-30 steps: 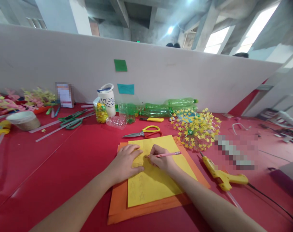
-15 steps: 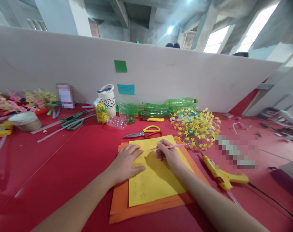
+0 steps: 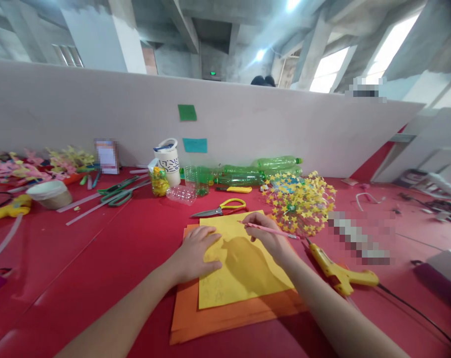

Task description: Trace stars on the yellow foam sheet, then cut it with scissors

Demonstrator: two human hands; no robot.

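My left hand (image 3: 196, 252) lies flat, fingers spread, on the left side of a yellow paper sheet (image 3: 244, 276), pressing it down. The yellow sheet rests on a stack of orange sheets (image 3: 218, 318) on the red table (image 3: 99, 258). My right hand (image 3: 266, 237) is closed on a pink pencil (image 3: 272, 230), held near the sheet's far edge with its tip pointing left. Faint pencil outlines show on the lower left of the yellow sheet.
Yellow-handled scissors (image 3: 221, 208) lie just beyond the paper. A ball of yellow paper stars (image 3: 298, 201) sits at the right, a yellow glue gun (image 3: 339, 273) with its cord nearer. Green plastic bottles (image 3: 248, 171), a white cup (image 3: 168, 160), green scissors (image 3: 115, 191) and a bowl (image 3: 48, 194) stand farther back and left.
My right hand has moved with the pencil away from the middle of the sheet toward its far edge. The left hand has stayed on the paper. The camera has tilted slightly up.
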